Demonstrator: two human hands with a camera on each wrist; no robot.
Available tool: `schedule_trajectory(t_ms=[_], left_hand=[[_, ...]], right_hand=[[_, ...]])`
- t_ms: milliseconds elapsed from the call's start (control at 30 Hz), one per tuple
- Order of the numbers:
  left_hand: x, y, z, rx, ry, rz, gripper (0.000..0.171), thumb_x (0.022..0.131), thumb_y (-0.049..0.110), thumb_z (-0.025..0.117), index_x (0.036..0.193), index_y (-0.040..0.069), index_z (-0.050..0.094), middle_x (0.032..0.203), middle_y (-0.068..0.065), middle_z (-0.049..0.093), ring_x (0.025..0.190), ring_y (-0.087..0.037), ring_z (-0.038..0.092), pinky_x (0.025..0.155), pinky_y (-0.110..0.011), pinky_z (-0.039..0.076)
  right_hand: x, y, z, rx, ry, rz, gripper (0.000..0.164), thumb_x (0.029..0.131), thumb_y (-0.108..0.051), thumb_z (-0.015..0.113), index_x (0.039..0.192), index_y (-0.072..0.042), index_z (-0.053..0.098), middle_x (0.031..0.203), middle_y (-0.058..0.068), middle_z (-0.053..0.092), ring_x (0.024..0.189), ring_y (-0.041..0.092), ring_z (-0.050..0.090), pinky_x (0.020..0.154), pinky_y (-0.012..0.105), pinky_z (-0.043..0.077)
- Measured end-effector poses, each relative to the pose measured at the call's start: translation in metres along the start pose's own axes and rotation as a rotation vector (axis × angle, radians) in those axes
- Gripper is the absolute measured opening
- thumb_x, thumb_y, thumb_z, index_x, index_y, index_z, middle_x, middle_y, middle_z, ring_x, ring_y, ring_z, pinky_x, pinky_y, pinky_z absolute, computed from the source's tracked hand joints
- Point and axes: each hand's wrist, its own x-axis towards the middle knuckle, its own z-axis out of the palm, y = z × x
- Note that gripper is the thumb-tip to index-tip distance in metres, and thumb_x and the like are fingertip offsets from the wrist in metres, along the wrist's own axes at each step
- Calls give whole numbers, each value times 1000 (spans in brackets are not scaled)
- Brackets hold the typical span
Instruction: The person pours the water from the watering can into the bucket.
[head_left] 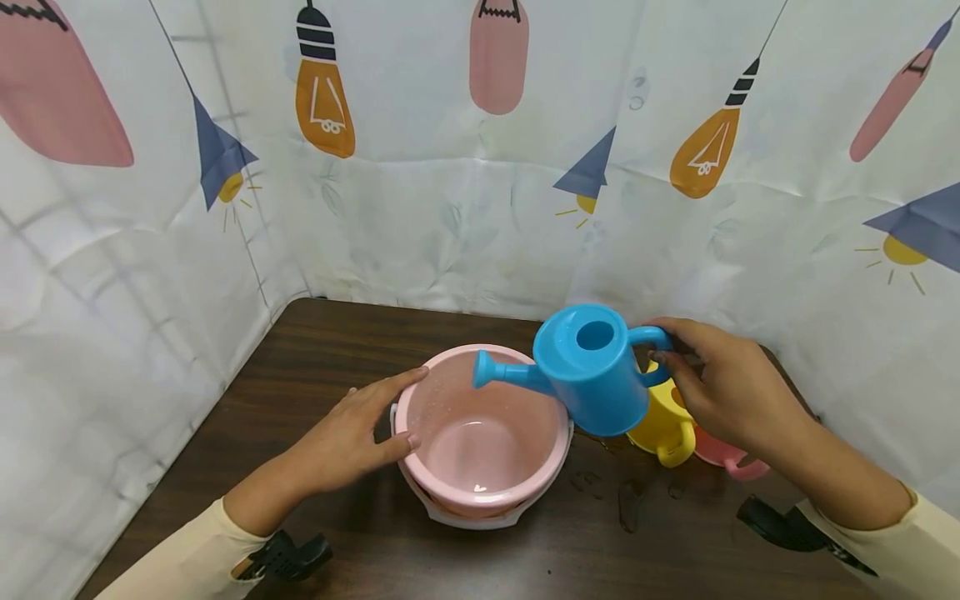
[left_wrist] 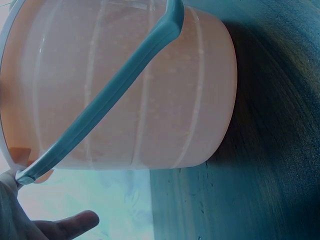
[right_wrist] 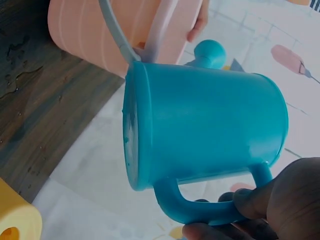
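A blue toy watering can (head_left: 592, 367) is held by its handle in my right hand (head_left: 731, 383); its spout reaches over the pink bucket's opening. In the right wrist view the fingers curl round the handle of the watering can (right_wrist: 210, 125). The pink bucket (head_left: 480, 497) stands on the table with a shallow layer of liquid on its bottom. My left hand (head_left: 345, 437) rests on the bucket's left rim, thumb and fingers spread. In the left wrist view the bucket's handle (left_wrist: 107, 102) hangs down along its side.
Right of the bucket stand a yellow watering can (head_left: 660, 421) and a pink handled vessel (head_left: 727, 454), partly hidden behind the right hand and arm. Wet spots (head_left: 630, 504) lie on the dark wooden table (head_left: 330, 342). A patterned white curtain (head_left: 450, 225) hangs behind.
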Motion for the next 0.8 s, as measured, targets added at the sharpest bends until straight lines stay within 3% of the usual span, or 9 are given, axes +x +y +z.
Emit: schedule_trajectory(t_ms=[233, 800], left_hand=[[0, 0, 0, -1, -1, -5, 77, 94, 44, 69, 160, 37, 31, 156, -8, 44, 143, -35, 41, 105, -81, 19], [-1, 1, 0, -1, 4, 0, 77, 94, 44, 69, 161, 37, 30, 156, -9, 45, 143, -36, 42, 105, -82, 19]], right_hand=[[3, -2, -2, -23, -6, -20, 37, 92, 1, 72, 128, -5, 65, 105, 7, 73, 84, 23, 72, 67, 45, 60], [10, -6, -6, -21, -59, -39, 43, 89, 8, 71, 130, -3, 63, 107, 8, 73, 91, 31, 73, 72, 53, 60]])
